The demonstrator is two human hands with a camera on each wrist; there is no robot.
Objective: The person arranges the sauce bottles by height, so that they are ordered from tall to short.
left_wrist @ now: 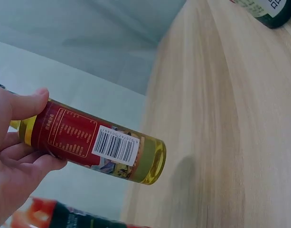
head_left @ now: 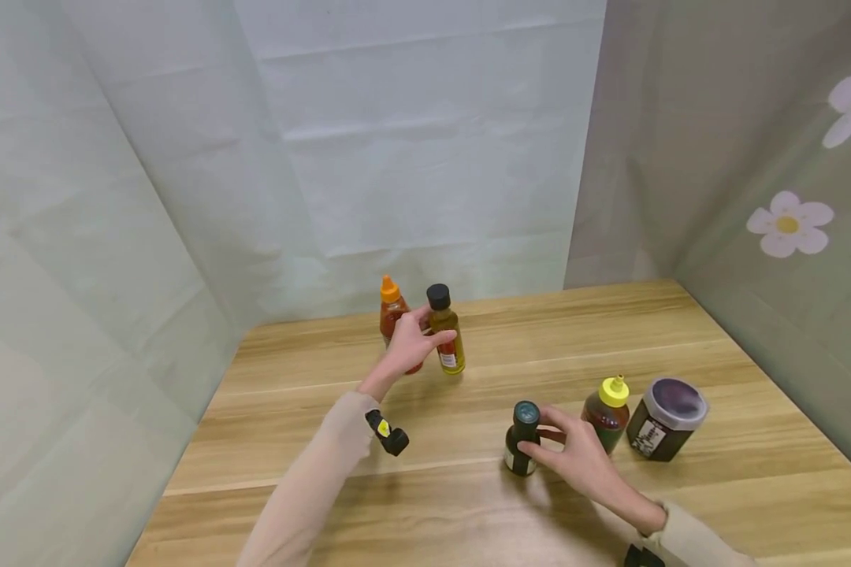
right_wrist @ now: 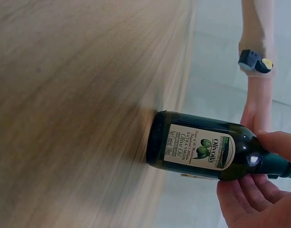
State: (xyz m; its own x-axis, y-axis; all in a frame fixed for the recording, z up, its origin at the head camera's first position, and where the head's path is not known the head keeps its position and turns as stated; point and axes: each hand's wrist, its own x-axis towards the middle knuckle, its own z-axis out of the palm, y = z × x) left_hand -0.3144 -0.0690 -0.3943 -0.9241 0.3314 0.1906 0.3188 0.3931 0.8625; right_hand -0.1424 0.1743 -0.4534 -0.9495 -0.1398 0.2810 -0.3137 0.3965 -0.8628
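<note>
My left hand (head_left: 410, 345) grips a glass bottle of yellow oil (head_left: 457, 352) with a black cap, thumb and fingers around its upper part. In the left wrist view the oil bottle (left_wrist: 114, 145) shows a red label and a barcode. Right beside that hand stands a squeeze bottle of red sauce (head_left: 393, 313) with an orange nozzle, partly hidden behind the hand. Nearer the front, my right hand (head_left: 583, 458) holds a dark green olive oil bottle (head_left: 521, 446) around its neck and shoulder. Its cream label (right_wrist: 198, 146) reads Olive Oil in the right wrist view.
Just right of my right hand stand a dark squeeze bottle with a yellow cap (head_left: 613, 392) and a dark jar with a pale lid (head_left: 654, 438). The wooden table (head_left: 312, 472) ends at hanging pale cloth (head_left: 425, 157) behind and flowered cloth (head_left: 723, 260) on the right.
</note>
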